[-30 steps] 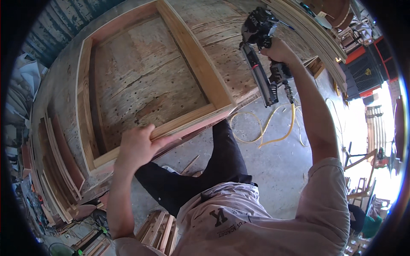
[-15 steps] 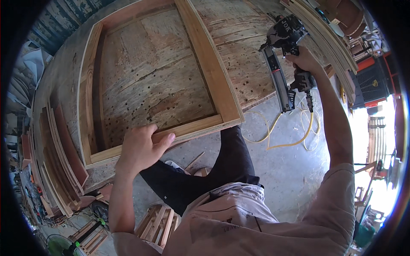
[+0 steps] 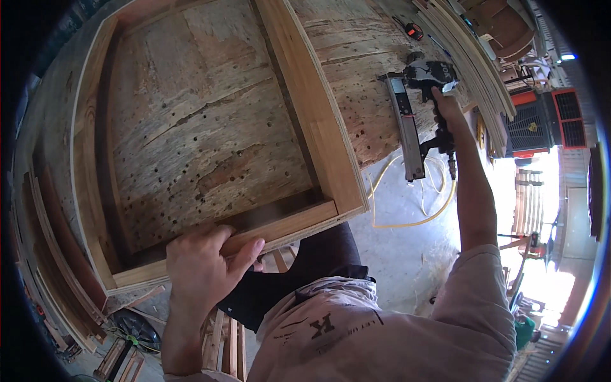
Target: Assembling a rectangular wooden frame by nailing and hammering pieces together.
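Observation:
A large rectangular wooden frame [image 3: 340,153] lies over a worn plywood workbench [image 3: 203,121] dotted with holes. My left hand [image 3: 203,264] is closed over the frame's near rail, left of its middle, fingers on the inner side and thumb along the top. To the right of the frame, my right hand [image 3: 449,109] is wrapped round the handle of a black pneumatic nail gun [image 3: 408,137]. Its long, straight magazine points toward me, apart from the frame. Where the gun's nose is, I cannot make out.
A yellow air hose [image 3: 407,224] loops below the gun over the concrete floor. Beyond the gun lies a tape measure [image 3: 414,30], beside stacked long boards [image 3: 474,60]. More curved-looking boards [image 3: 60,254] stand at the left. A black and red case [image 3: 528,124] is at the far right.
The frame's near-left corner sits lower and further left in view, with my left hand still on the rail. The nail gun has turned slightly, and the tape measure behind it now shows.

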Available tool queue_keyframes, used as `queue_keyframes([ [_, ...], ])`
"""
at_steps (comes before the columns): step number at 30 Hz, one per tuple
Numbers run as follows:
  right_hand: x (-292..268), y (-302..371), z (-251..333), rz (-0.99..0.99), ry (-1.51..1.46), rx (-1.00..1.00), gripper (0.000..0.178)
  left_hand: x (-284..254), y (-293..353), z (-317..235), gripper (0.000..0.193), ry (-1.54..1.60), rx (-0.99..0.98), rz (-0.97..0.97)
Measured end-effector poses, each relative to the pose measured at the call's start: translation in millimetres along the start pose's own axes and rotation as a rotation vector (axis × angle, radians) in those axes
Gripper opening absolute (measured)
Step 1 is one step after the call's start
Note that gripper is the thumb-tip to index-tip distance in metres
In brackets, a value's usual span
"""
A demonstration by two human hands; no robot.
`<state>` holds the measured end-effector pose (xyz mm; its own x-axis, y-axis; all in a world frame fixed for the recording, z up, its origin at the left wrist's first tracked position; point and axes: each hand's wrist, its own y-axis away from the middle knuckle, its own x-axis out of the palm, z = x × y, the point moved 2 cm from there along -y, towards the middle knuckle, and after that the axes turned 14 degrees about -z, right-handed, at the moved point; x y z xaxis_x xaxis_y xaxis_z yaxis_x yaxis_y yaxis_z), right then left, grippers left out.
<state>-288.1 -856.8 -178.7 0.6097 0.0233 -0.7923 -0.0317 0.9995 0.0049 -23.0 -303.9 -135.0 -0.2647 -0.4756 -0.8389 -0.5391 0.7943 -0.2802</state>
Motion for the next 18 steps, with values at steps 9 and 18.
queue_keyframes([
  [9, -37.4, 98.4, 97.6, 0.055, -0.203, -0.334, 0.04, 6.0, -1.2, 2.3, 0.045, -0.016, 0.038, 0.008],
  [18, -32.3, 179.1, 262.9, 0.602, 0.184, -0.946, 0.038, 5.2, -6.7, 1.2, 0.045, -0.002, 0.015, 0.02],
])
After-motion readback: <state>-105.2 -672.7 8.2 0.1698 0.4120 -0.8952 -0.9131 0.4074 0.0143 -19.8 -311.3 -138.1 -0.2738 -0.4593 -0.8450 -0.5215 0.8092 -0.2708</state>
